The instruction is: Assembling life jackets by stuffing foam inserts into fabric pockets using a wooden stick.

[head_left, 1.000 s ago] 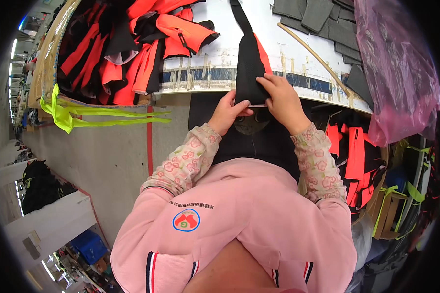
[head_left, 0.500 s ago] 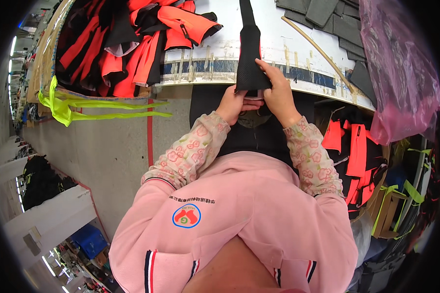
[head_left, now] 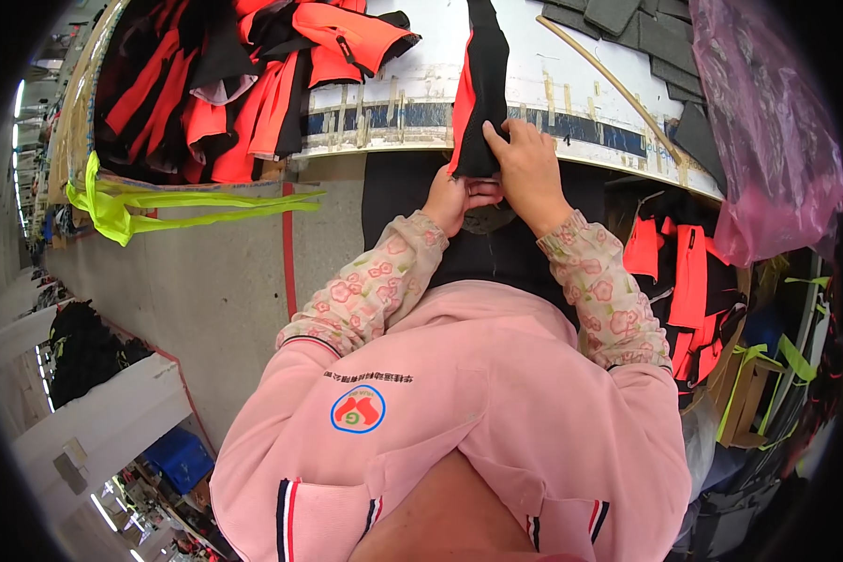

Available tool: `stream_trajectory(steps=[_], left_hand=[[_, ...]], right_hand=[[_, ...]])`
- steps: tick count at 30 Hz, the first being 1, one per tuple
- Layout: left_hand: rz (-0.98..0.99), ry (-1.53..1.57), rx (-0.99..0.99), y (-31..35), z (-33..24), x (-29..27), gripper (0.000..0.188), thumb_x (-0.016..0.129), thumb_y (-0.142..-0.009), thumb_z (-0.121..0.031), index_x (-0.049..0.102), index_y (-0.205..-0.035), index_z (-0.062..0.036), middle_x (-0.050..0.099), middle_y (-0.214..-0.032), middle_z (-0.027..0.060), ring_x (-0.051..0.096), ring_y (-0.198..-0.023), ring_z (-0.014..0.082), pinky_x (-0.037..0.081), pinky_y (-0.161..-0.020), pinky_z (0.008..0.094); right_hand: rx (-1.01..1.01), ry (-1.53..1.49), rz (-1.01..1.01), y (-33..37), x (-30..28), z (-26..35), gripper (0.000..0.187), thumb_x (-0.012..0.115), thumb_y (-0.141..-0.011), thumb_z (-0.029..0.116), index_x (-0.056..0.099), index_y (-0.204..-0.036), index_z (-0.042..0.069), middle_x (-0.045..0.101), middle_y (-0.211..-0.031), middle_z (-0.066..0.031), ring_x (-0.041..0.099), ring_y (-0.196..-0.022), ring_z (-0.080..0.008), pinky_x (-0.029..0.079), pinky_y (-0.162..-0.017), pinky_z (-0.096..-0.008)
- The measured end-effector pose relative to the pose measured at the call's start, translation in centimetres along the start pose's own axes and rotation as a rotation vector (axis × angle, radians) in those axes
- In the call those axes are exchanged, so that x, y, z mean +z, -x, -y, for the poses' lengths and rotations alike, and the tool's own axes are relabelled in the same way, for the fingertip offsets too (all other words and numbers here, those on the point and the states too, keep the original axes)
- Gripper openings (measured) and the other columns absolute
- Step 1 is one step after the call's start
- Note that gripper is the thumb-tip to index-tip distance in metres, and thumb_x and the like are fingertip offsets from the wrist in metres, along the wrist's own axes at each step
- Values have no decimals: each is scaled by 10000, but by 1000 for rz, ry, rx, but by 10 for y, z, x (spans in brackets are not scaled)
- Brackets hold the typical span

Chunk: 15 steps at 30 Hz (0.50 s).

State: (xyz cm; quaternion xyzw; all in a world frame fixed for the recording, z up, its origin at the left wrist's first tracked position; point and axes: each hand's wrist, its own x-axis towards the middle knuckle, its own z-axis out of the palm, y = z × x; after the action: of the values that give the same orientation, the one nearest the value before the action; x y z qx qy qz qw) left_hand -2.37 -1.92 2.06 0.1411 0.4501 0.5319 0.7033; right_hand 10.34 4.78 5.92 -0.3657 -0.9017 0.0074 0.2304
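Observation:
A long black fabric sleeve (head_left: 487, 80) with an orange panel along its left side lies over the table's front edge, its near end in my hands. My left hand (head_left: 453, 199) is closed on the left corner of that end, its fingers reaching beneath. My right hand (head_left: 531, 180) grips the right edge, with the thumb on top of the black cloth and the other fingers bent. The sleeve's far end runs out of the picture at the top.
Orange and black fabric pieces (head_left: 347, 42) are heaped at the left of the white table (head_left: 571, 70). A wooden stick (head_left: 613, 89), grey pads (head_left: 670, 51) and a pink plastic bag (head_left: 768, 140) lie to the right. More orange pieces (head_left: 690, 276) hang below. Yellow-green straps (head_left: 112, 211) dangle at the left.
The sleeve has turned in my hands, so its orange panel now shows along the left side. My right hand has come slightly down, and its thumb lies on the cloth.

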Motion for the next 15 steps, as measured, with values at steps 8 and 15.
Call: stream_trajectory(steps=[8, 15], left_hand=[[-84, -109, 139, -9, -2, -3, 346, 450, -944, -310, 566, -1010, 8, 641, -902, 135, 657, -765, 235, 550, -684, 321], [-12, -51, 93, -6, -18, -5, 435, 473, -923, -399, 537, -1081, 1, 639, -953, 145, 652, -827, 250, 539, -748, 347]], right_hand=[[64, -227, 26, -11, -10, 0, 382, 564, -691, 5, 628, -1062, 70, 527, -887, -85, 533, -853, -241, 413, -691, -351], [-5, -270, -8, -21, -9, -9, 374, 589, -674, 21, 630, -1044, 66, 538, -896, -82, 542, -848, -250, 432, -706, -351]])
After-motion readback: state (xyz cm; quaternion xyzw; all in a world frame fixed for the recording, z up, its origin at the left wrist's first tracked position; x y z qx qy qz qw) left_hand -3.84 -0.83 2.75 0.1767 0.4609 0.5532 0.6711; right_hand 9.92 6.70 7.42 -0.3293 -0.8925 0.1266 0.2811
